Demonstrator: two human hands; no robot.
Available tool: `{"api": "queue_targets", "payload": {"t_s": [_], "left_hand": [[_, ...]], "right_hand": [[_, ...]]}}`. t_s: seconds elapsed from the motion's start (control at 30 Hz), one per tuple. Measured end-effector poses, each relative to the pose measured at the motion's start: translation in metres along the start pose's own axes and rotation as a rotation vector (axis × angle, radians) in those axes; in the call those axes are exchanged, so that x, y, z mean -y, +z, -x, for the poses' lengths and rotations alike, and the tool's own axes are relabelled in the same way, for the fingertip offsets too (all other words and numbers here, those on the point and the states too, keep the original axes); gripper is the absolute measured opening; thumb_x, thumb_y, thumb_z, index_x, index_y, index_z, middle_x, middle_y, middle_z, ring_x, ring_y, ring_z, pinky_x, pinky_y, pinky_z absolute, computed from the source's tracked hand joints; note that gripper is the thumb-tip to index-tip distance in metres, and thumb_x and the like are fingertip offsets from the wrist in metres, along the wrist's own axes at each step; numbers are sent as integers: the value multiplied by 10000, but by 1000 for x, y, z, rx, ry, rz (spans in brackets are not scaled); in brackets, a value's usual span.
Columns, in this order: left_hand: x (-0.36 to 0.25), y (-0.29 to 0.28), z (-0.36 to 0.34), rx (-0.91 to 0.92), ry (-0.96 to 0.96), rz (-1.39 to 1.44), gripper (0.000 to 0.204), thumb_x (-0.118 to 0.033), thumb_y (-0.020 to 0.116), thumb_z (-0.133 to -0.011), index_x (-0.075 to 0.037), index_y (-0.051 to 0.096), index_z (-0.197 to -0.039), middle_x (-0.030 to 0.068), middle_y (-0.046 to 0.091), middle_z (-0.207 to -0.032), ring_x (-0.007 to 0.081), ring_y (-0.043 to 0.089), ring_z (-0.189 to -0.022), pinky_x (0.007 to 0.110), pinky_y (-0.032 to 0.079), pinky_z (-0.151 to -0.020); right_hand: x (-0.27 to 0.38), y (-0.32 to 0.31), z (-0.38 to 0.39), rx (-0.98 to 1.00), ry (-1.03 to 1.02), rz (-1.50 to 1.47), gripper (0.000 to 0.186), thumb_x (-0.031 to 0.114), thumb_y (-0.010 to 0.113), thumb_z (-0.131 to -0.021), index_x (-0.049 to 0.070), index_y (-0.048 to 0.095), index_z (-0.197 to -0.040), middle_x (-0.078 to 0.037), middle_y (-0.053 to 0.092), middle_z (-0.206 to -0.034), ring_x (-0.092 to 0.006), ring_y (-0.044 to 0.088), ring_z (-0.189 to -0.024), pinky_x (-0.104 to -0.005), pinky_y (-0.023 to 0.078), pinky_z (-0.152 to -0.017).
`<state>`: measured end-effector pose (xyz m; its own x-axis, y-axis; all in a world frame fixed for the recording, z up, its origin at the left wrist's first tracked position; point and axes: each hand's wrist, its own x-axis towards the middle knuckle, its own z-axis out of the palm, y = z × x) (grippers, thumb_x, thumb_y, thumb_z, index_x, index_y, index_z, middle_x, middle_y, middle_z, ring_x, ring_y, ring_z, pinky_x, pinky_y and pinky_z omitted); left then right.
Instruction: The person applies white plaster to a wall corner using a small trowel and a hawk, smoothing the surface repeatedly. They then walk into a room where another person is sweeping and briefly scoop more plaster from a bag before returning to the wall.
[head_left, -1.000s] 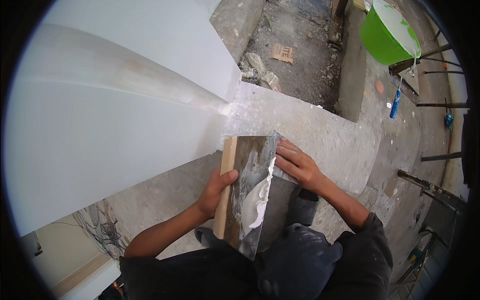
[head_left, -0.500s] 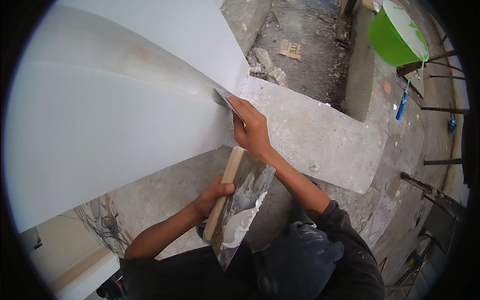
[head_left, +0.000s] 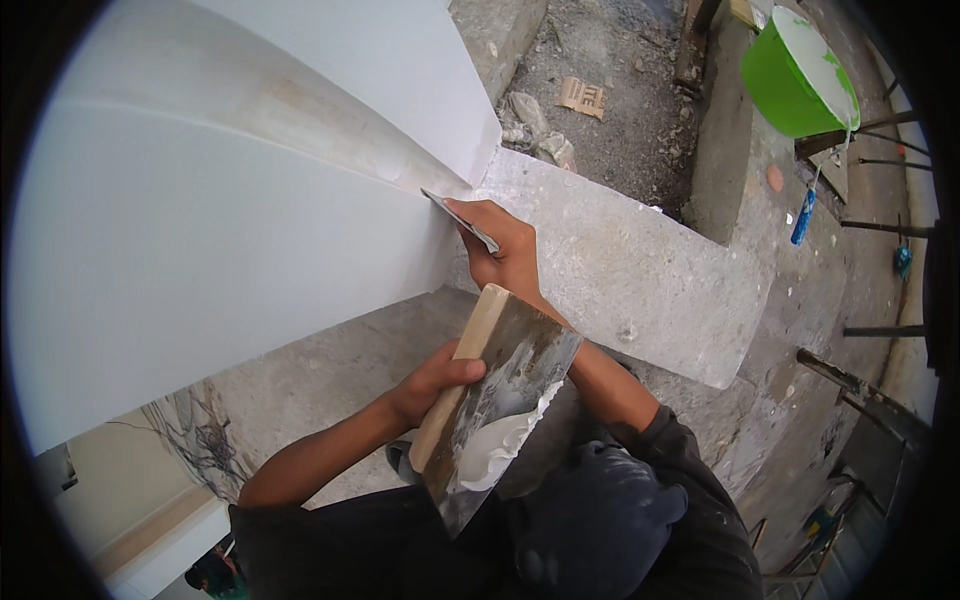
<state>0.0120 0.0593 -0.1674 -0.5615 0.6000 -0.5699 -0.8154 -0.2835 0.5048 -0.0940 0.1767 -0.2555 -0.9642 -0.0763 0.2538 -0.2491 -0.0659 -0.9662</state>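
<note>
My left hand (head_left: 440, 380) grips the wooden edge of a wide putty knife (head_left: 520, 350), its thumb lying over the wood. A ridge of white putty (head_left: 505, 440) clings along the metal blade's right side. Higher up, my right hand (head_left: 508, 242) holds a thin metal scraper (head_left: 465, 222) by its back edge. The scraper's far tip is at the white wall (head_left: 250, 220), close to the lower end of a greyish recessed strip (head_left: 300, 115). Part of my right forearm is hidden behind the wide knife.
A pale concrete slab (head_left: 630, 270) lies right of the wall. Beyond it are a torn brown paper piece (head_left: 582, 97) and a crumpled plastic bag (head_left: 540, 130) on rough ground. A green bucket (head_left: 790, 80), a blue-handled tool (head_left: 803, 218) and metal bars stand right. Tangled wires (head_left: 200, 440) lie lower left.
The scraper in my right hand has tilted and its tip has shifted slightly left along the wall. My left hand has moved the wide putty knife a little to the right.
</note>
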Motion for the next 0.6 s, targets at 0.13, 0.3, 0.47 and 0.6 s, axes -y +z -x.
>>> {"api": "queue_targets", "payload": {"t_s": [0.13, 0.3, 0.47, 0.6], "left_hand": [[0, 3, -5, -8, 13, 10, 595, -373, 608, -876, 43, 451, -1270, 104, 595, -1096, 126, 602, -973, 274, 500, -838], [-3, 0, -6, -12, 12, 29, 601, -364, 619, -868, 45, 447, -1274, 107, 605, -1093, 130, 618, -953, 273, 510, -825], [-2, 1, -8, -12, 33, 34, 609, -361, 622, -864, 44, 440, -1281, 104, 605, -1098, 131, 620, -951, 269, 510, -828], [-4, 3, -6, -28, 41, 47, 609, -358, 625, -864, 41, 435, -1284, 103, 596, -1114, 127, 609, -978, 269, 503, -845]], "right_hand": [[-1, -10, -10, 65, 49, -47, 370, -142, 592, -752, 47, 695, -1053, -129, 696, -950, -235, 680, -844, -273, 507, -750], [-4, -31, -32, 265, 121, -125, 309, -106, 611, -773, 54, 710, -1018, -105, 710, -956, -199, 678, -851, -290, 511, -758], [-2, -45, -51, 434, 199, -56, 255, -75, 618, -786, 55, 718, -982, -102, 711, -880, -176, 665, -825, -306, 510, -745], [-3, -51, -62, 529, 221, -5, 225, -53, 639, -796, 50, 706, -985, -60, 697, -835, -131, 632, -787, -290, 505, -742]]}}
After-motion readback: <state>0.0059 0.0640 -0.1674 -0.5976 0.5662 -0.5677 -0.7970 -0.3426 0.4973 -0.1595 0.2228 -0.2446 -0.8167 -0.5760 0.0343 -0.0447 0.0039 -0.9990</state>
